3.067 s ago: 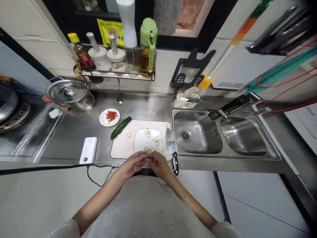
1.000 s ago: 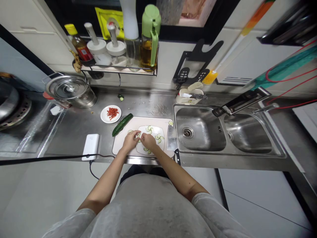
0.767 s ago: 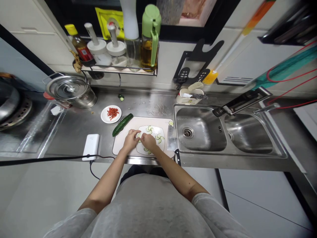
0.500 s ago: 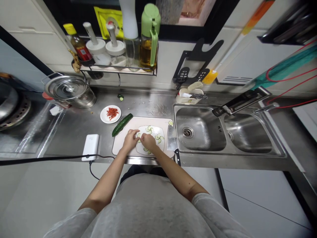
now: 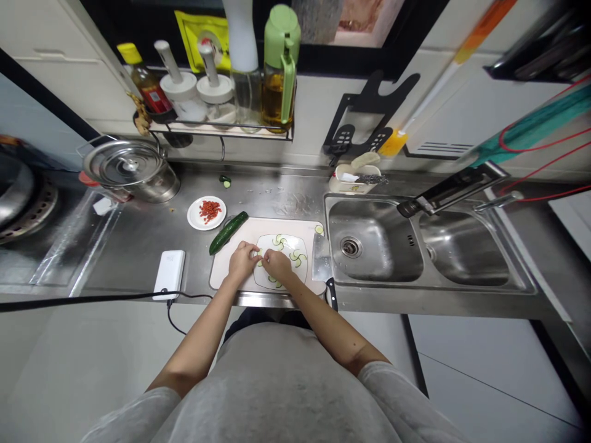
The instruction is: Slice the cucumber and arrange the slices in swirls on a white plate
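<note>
A white square plate [image 5: 287, 282] lies on the pale cutting board [image 5: 221, 271], with thin cucumber slices [image 5: 298, 257] fanned in curved groups on it. Over the plate's left side, my left hand [image 5: 242, 261] and my right hand [image 5: 277, 266] meet with fingertips nearly touching. Both are closed in a pinch at a cucumber slice, mostly covered by the fingers. A whole cucumber [image 5: 228, 233] rests across the board's upper left corner. On the board's right edge lies a kitchen knife [image 5: 322, 258], with a round cucumber piece [image 5: 318, 229] by its blade.
Left of the board are a small plate [image 5: 192, 220] of red bits, a white power bank [image 5: 169, 271] with a cable, and a lidded steel pot [image 5: 157, 184]. Behind lies a cucumber end [image 5: 225, 181]. A double sink [image 5: 373, 246] is at the right; a bottle shelf [image 5: 217, 128] hangs above.
My hands stay over the plate's left side, with only slight finger movement. The view shifts very slightly; everything else keeps its place.
</note>
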A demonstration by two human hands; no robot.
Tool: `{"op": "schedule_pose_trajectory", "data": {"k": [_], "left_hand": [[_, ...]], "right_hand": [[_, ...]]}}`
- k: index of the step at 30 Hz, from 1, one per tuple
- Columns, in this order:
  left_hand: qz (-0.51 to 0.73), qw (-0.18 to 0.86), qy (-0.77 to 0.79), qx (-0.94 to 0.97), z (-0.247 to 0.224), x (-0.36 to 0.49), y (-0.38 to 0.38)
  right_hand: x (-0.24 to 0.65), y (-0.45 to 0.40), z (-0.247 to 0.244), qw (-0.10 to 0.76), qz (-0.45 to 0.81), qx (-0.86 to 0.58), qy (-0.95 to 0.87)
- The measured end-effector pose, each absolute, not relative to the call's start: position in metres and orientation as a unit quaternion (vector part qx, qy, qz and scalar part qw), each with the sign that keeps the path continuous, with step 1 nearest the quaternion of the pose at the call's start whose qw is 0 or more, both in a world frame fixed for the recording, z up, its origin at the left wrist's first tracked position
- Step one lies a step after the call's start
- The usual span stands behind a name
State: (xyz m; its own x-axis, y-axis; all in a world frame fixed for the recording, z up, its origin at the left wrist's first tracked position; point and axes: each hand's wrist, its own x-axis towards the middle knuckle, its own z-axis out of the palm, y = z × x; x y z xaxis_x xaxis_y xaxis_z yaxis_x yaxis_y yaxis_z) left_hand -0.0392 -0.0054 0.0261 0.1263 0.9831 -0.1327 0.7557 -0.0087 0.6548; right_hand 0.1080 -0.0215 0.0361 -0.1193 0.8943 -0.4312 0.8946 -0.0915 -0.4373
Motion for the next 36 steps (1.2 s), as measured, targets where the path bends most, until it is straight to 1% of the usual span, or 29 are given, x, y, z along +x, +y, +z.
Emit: {"op": "schedule_pose_trajectory", "data": {"k": [5, 22, 30, 36], "left_hand": [[0.191, 0.318, 0.616, 0.695, 0.026, -0.042, -0.0066], [0.163, 0.301, 0.612, 0.713, 0.0233, -0.0391, -0.0019], [0.143, 0.259, 0.619, 0.728, 0.0271, -0.0401, -0.0023], [0.14, 0.258, 0.61, 0.736, 0.0253, -0.0393, -0.0039]], "right_hand": [[0.1075, -0.0225, 0.0384, -0.005, -0.325, 0.667, 0.67], [0.1107, -0.0156, 0.0317, -0.014, -0.338, 0.669, 0.662], [0.1117, -0.0145, 0.0344, 0.001, -0.325, 0.66, 0.677], [0.1125, -0.0138, 0.0376, 0.013, -0.311, 0.644, 0.699]]}}
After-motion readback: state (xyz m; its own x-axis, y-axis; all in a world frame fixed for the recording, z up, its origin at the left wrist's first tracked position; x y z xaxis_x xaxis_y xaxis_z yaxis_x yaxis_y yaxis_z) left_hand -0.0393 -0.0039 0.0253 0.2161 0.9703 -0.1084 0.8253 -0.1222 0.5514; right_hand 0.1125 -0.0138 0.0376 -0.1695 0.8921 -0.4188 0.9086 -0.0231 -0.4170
